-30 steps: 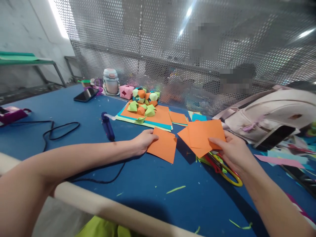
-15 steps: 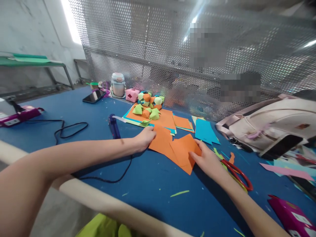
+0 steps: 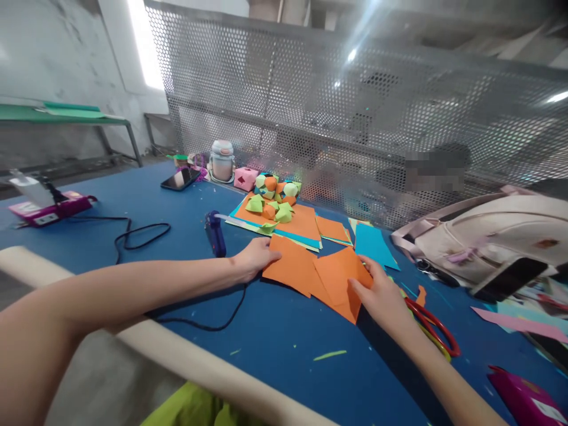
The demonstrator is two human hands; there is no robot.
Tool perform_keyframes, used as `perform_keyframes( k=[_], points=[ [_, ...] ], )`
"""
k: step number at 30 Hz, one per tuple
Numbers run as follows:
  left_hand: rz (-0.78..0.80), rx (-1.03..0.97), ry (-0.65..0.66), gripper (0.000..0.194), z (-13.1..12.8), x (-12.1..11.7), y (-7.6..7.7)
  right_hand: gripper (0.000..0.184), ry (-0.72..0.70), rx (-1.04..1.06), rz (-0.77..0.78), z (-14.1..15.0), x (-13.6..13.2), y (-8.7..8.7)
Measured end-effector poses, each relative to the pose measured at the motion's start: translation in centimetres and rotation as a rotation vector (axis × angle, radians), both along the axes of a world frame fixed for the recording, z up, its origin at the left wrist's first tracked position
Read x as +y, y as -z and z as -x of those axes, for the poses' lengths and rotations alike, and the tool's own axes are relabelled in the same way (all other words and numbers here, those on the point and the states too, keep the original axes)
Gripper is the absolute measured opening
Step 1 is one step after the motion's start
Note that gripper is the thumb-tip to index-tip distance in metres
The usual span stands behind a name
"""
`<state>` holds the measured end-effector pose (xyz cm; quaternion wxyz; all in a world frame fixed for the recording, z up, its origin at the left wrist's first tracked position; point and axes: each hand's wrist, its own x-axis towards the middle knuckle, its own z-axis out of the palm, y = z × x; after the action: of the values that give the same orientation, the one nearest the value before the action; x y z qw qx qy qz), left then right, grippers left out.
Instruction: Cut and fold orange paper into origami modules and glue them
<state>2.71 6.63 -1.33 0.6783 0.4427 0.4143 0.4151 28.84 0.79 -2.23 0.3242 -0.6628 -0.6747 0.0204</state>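
Observation:
My left hand (image 3: 256,259) pinches the left edge of an orange paper sheet (image 3: 289,264) just above the blue table. Opposite it, my right hand (image 3: 377,289) grips more orange paper (image 3: 341,278) by its right edge, thumb on top and fingers behind. These right-hand pieces overlap each other and meet the left sheet in the middle. Behind them, folded green and orange paper pieces (image 3: 270,210) rest on a stack of coloured sheets (image 3: 306,222). A blue glue gun (image 3: 215,235) stands left of my left hand. Scissors with red handles (image 3: 437,328) lie beside my right forearm.
Blue paper (image 3: 375,244) and a pale bag (image 3: 501,231) lie at the right. A bottle (image 3: 222,161), a pink paper box (image 3: 245,178) and a phone (image 3: 180,178) stand or lie at the back. Power strips (image 3: 51,208) and a black cable (image 3: 204,325) occupy the table.
The view has shifted slightly, so the scene sits lower and further right. Both hands still hold the orange paper, and the left sheet and right pieces are spread a little further apart.

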Motion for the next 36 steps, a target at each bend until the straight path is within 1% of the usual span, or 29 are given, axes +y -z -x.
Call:
perform_keyframes(
  k=[2, 6, 11, 16, 19, 21, 24, 26, 28, 30, 33, 34, 35, 36],
  points=[
    [-0.003, 0.030, -0.005, 0.014, 0.1, 0.0, 0.1, 0.050, 0.037, -0.062, -0.055, -0.1, 0.1, 0.0],
    [-0.006, 0.081, -0.020, 0.009, 0.1, -0.3, 0.1, 0.051, 0.060, -0.094, -0.078, -0.3, 0.2, 0.0],
    [0.044, 0.052, -0.010, 0.012, 0.0, -0.5, -0.5, 0.044, 0.025, -0.120, -0.114, -0.8, 0.3, 0.2],
    [0.088, 0.018, -0.002, 0.019, 0.3, -0.2, -0.8, 0.038, 0.055, -0.151, -0.161, -1.2, 0.5, 0.6],
    [0.090, 0.029, -0.005, 0.019, 0.5, -0.2, -0.8, 0.039, 0.042, -0.132, -0.151, -1.2, 0.6, 1.0],
    [0.089, 0.048, -0.002, 0.017, 0.6, -0.2, -0.7, 0.042, 0.006, -0.139, -0.110, -1.2, 0.6, 1.4],
    [0.076, 0.074, 0.002, 0.016, 0.6, -0.4, -0.5, 0.046, -0.030, -0.230, -0.074, -1.0, 0.4, 1.8],
    [0.067, 0.091, 0.002, 0.015, 0.6, -0.6, -0.4, 0.047, -0.040, -0.325, -0.116, -0.2, 0.0, 1.7],
    [0.061, 0.108, 0.005, 0.013, 0.6, -0.7, -0.3, 0.047, -0.106, -0.410, -0.184, 1.2, -0.7, 1.2],
    [0.053, 0.128, 0.011, 0.013, 0.5, -0.8, -0.3, 0.045, -0.269, -0.475, -0.206, 3.2, -1.3, 0.6],
    [0.028, 0.164, 0.025, 0.013, 0.7, -1.0, -0.4, 0.041, -0.578, -0.573, -0.112, 6.0, -2.0, -0.1],
    [0.012, 0.180, 0.025, 0.013, 0.8, -1.0, -0.5, 0.040, -0.636, -0.602, -0.071, 6.7, -2.0, -0.1],
    [-0.011, 0.199, 0.019, 0.013, 1.1, -0.9, -0.6, 0.040, -0.659, -0.627, -0.032, 7.1, -1.9, -0.1],
    [-0.042, 0.221, 0.007, 0.014, 1.3, -0.8, -0.7, 0.040, -0.647, -0.647, 0.003, 7.3, -1.7, 0.0]
  ],
)
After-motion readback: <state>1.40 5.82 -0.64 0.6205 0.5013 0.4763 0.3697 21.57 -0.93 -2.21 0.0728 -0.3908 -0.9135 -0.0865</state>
